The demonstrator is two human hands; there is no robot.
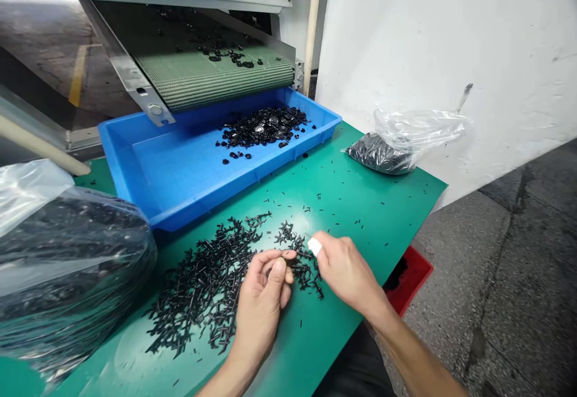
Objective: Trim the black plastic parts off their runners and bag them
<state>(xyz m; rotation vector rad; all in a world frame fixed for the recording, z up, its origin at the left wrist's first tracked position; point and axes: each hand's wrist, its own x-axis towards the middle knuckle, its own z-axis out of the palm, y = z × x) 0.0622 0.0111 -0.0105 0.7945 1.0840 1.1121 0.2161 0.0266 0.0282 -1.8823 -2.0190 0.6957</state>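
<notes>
My left hand point(262, 298) is closed in a pinch, thumb against fingers. Between them is a small black plastic piece, mostly hidden by the fingertips. To its right, my right hand point(349, 274) is closed too, with a white wrap point(314, 245) on one finger. Whatever it holds, if anything, cannot be made out. A large heap of black branched plastic pieces point(202, 283) spreads to the left of my left hand. Around and behind the fingertips lies a smaller cluster of similar pieces point(288, 235).
Short black bits dot the green tabletop point(360, 205). Behind stands a blue tray point(157, 166) with black round parts point(270, 127), under a green conveyor belt point(216, 78). Filled plastic bags sit left point(76, 265) and right point(387, 151). A red bin point(412, 280) is below the right edge.
</notes>
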